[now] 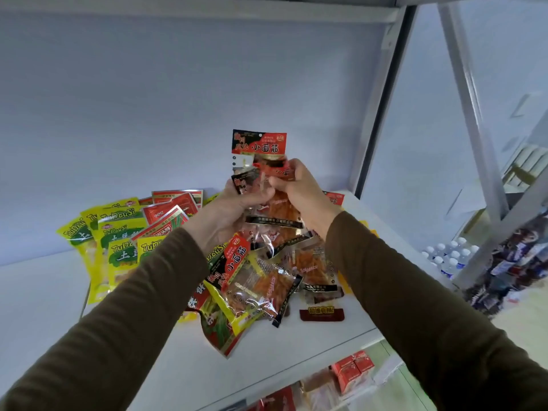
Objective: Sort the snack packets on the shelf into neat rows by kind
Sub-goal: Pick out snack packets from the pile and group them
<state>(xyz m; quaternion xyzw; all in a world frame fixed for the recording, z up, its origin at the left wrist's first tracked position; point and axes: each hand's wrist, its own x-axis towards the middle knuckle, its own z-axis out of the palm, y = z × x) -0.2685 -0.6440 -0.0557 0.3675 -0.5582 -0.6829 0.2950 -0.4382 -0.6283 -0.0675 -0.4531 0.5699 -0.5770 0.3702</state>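
Both hands are raised over the white shelf (311, 345) and hold a small stack of red-and-black gluten snack packets (258, 143) upright. My left hand (234, 209) grips the stack from the left side. My right hand (299, 188) pinches it from the right near the top. Below them lies a loose heap of the same red-and-black packets (261, 280). Yellow-green TuDouSi packets (118, 241) overlap in a rough group at the left. Red packets with green stalks (172, 209) lie behind them, and one more (219, 330) sits at the front.
A small dark red packet (321, 315) lies alone near the shelf's front edge. The grey upright post (382, 93) stands at the shelf's right end. Red cartons (351, 372) sit on the shelf below. Water bottles (450, 256) stand on the floor to the right.
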